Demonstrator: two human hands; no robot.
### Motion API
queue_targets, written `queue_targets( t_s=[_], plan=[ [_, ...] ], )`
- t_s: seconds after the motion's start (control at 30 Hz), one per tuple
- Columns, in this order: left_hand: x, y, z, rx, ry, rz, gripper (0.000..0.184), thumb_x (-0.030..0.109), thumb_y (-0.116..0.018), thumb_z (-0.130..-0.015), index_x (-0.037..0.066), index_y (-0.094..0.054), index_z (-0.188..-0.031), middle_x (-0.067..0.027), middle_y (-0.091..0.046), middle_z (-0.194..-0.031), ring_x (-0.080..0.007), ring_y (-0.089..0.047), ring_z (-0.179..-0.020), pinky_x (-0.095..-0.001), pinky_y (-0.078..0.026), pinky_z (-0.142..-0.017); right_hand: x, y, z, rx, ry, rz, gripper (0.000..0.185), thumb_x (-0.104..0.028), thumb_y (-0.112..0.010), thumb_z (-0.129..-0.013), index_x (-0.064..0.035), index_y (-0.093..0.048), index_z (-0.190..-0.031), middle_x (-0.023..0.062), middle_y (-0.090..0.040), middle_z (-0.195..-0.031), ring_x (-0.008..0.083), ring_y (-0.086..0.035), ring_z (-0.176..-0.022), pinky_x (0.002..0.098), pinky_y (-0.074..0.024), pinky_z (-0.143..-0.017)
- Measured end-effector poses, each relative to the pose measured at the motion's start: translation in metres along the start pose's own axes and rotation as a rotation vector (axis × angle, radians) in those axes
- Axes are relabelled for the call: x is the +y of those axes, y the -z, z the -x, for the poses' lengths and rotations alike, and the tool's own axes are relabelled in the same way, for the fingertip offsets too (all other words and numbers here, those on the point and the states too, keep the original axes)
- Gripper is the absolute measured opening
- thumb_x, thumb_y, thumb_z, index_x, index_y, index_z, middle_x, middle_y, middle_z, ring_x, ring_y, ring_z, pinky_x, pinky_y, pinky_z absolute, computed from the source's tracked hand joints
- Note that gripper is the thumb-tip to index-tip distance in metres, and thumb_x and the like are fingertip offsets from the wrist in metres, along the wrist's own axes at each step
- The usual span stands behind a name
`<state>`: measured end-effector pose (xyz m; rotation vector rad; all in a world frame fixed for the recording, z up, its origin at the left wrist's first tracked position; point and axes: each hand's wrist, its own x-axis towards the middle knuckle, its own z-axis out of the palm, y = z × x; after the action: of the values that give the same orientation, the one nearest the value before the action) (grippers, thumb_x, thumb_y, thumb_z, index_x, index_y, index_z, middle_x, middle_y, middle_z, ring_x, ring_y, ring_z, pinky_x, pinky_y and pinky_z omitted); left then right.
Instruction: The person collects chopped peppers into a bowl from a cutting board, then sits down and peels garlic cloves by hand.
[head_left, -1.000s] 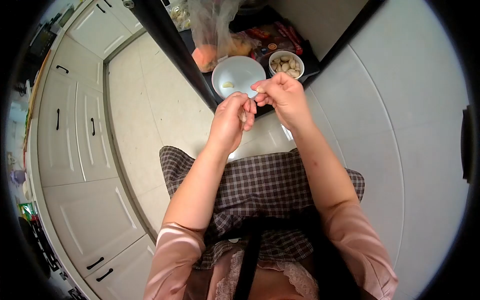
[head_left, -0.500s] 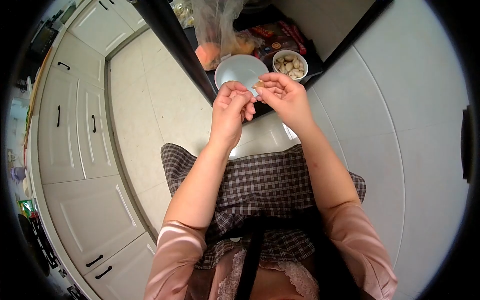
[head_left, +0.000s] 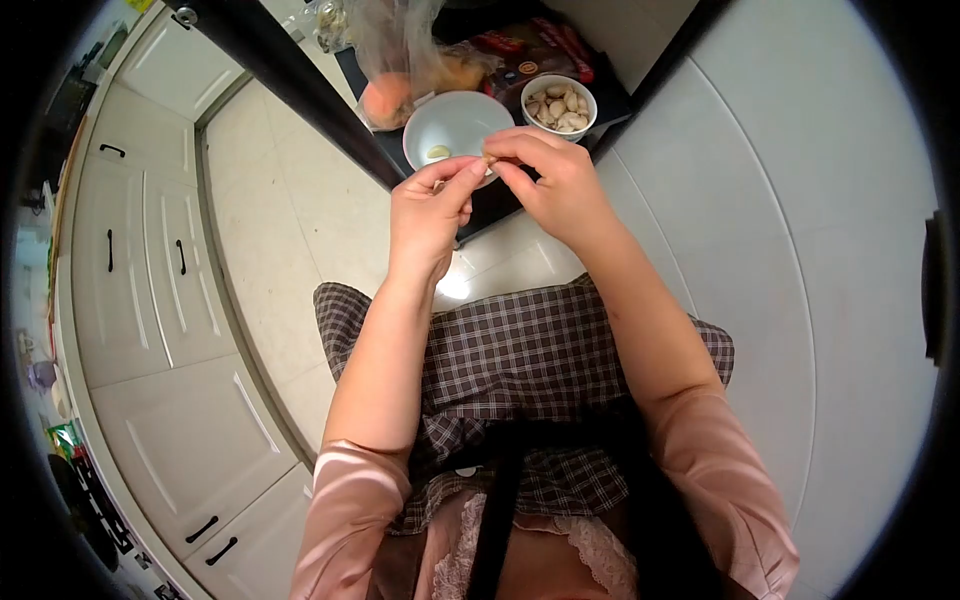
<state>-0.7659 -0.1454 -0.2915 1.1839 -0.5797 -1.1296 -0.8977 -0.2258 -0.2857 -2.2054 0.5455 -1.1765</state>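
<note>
Between the fingertips of my two hands is a small garlic clove (head_left: 488,161), partly covered by the fingers. My left hand (head_left: 432,215) pinches it from the left, thumb against forefinger. My right hand (head_left: 548,180) is closed on it from the right with thumb and fingertips. Just beyond them stands a pale bowl (head_left: 455,115) with a pink rim, and a peeled clove (head_left: 438,152) lies inside near its close edge. To the right, a smaller white bowl (head_left: 527,108) is filled with several unpeeled garlic cloves (head_left: 560,104).
Both bowls rest on a dark shelf (head_left: 490,205) with black posts. Behind them are a clear plastic bag (head_left: 392,45), an orange-coloured round item (head_left: 388,98) and a dark red package (head_left: 530,58). White cabinets (head_left: 130,250) line the left; a checked apron (head_left: 520,350) covers my lap.
Both hands have come together at the clove, which was mainly in my right fingers. A peeled clove now shows in the pale bowl. The view has shifted slightly, moving the bowls left and up.
</note>
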Motion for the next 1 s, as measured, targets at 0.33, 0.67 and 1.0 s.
queue_targets(
  t_s=[0.33, 0.67, 1.0],
  plan=[
    [0.004, 0.002, 0.000, 0.032, 0.076, -0.026, 0.016, 0.010, -0.062, -0.082, -0.004, -0.062, -0.089, -0.0062, -0.061, -0.072, -0.0038, -0.043, -0.051, -0.0168, -0.031, -0.044, -0.004, -0.008, 0.003, -0.017, 0.156, 0.268, 0.004, -0.003, -0.055, -0.071, -0.0037, -0.054, -0.075, 0.0107, -0.055, -0.075, 0.0279, -0.059, -0.066, 0.0349, -0.0488, -0.057],
    [-0.002, -0.003, 0.004, 0.139, -0.050, -0.098, 0.009, 0.006, -0.059, -0.080, -0.002, -0.061, -0.084, -0.0045, -0.060, -0.069, -0.0041, -0.046, -0.051, -0.0169, -0.035, -0.045, -0.009, -0.010, 0.006, -0.127, 0.114, 0.276, 0.012, 0.001, -0.062, -0.072, -0.0005, -0.059, -0.084, 0.0122, -0.061, -0.086, 0.0270, -0.061, -0.071, 0.0313, -0.0516, -0.061],
    [-0.003, -0.008, 0.007, 0.028, -0.134, -0.086, 0.020, 0.015, -0.067, -0.080, -0.001, -0.065, -0.091, -0.0039, -0.064, -0.079, -0.0011, -0.044, -0.054, -0.0156, -0.033, -0.046, -0.012, 0.003, 0.001, 0.045, -0.155, -0.085, 0.011, 0.000, -0.059, -0.075, 0.0014, -0.061, -0.086, 0.0159, -0.062, -0.081, 0.0305, -0.061, -0.070, 0.0338, -0.0485, -0.062]
  ],
)
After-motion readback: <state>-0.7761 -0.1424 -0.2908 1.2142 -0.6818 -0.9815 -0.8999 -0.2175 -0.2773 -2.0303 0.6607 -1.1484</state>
